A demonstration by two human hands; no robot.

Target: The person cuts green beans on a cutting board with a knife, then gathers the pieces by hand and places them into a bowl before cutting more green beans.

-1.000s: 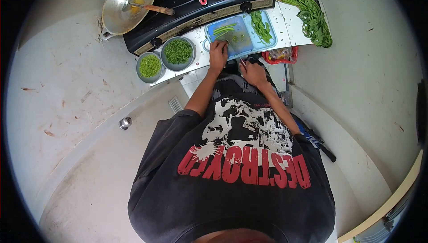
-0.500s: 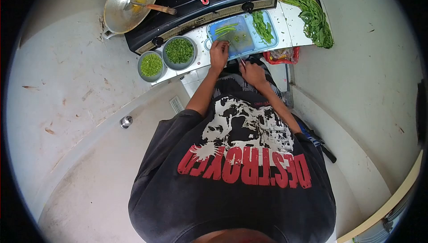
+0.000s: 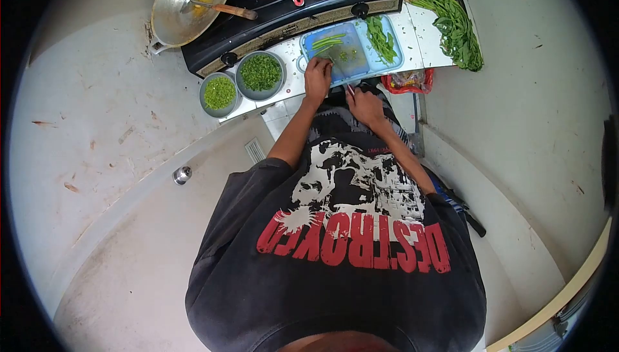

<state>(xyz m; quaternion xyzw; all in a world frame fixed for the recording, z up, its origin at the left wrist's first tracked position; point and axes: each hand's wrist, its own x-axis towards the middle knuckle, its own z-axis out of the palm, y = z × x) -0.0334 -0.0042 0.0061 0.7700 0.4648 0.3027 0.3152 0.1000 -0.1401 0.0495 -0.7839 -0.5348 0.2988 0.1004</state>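
My right hand [image 3: 365, 106] is closed round the handle of a knife [image 3: 349, 87] at the near edge of a blue cutting board [image 3: 385, 64]. My left hand [image 3: 318, 79] rests on the board's left part, its fingers curled together; what they pinch is too small to make out. Just beyond them lie several green stalks [image 3: 327, 41]. Small chopped bits are scattered on the darker middle of the board. A bunch of leafy greens [image 3: 381, 39] lies on the board's right part.
Left of the board stand a bowl of chopped dark greens [image 3: 260, 73] and a bowl of chopped light-green pieces [image 3: 219, 94]. Behind is a black stove [image 3: 284, 13] with a wok [image 3: 174, 20]. Leafy stems [image 3: 445, 13] lie at right, above a red basket [image 3: 422, 87].
The view has shifted very slightly. Both hands stay in nearly the same place, the right one still holding the knife.
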